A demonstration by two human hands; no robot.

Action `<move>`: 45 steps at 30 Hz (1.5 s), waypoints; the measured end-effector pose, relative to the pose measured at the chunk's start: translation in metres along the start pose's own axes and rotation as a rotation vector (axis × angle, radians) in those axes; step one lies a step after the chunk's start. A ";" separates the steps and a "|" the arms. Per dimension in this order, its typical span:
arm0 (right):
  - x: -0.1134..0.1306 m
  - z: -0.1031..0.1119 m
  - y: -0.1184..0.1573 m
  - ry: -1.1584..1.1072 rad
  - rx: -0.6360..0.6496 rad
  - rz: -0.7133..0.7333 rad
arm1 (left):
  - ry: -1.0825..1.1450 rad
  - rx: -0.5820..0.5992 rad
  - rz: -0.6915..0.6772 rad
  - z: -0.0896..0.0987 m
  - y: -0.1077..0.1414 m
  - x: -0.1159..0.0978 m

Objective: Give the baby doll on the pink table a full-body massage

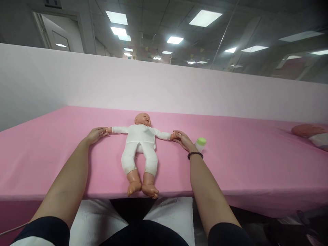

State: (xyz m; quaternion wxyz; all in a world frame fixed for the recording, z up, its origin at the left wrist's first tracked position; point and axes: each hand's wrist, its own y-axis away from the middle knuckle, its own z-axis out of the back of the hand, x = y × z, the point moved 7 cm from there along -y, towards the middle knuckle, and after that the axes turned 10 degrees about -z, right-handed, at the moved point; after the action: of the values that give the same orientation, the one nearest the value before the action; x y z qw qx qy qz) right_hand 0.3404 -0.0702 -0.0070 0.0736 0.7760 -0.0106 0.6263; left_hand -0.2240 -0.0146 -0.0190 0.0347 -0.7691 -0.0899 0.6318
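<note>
A baby doll (pixel 139 147) in a white long-sleeved suit lies on its back on the pink-covered table (pixel 64 164), its bare feet at the table's near edge and its arms stretched out sideways. My left hand (pixel 96 135) holds the small plastic hand at the end of the doll's arm on the left. My right hand (pixel 183 140) holds the doll's other hand. A baby bottle (pixel 201 144) with a green cap stands just beyond my right wrist, close to my right hand but apart from it.
A low white wall (pixel 153 89) runs along the table's far side. At the far right lie a pink cushion (pixel 306 130) and a pale patterned cloth (pixel 319 141). A white pillow (pixel 169 213) lies below the table's near edge, against my lap.
</note>
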 end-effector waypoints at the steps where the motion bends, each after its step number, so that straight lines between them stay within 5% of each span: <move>1: 0.001 0.000 0.001 0.003 0.005 0.011 | 0.000 0.004 -0.002 0.000 0.001 -0.001; 27: -0.001 -0.007 -0.003 0.032 -0.006 -0.013 | -0.060 0.012 -0.007 -0.010 0.010 -0.009; 33: -0.001 -0.011 -0.004 0.080 0.100 -0.015 | -0.082 0.027 0.023 -0.011 0.013 -0.010; 45: -0.006 -0.003 -0.010 0.070 0.018 -0.023 | -0.155 0.031 0.028 -0.010 0.010 -0.006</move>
State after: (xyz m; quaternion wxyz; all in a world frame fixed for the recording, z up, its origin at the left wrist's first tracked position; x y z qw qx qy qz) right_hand 0.3372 -0.0603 -0.0133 0.0744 0.7545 0.0065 0.6521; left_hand -0.2148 -0.0250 -0.0130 0.0307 -0.7185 -0.0716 0.6911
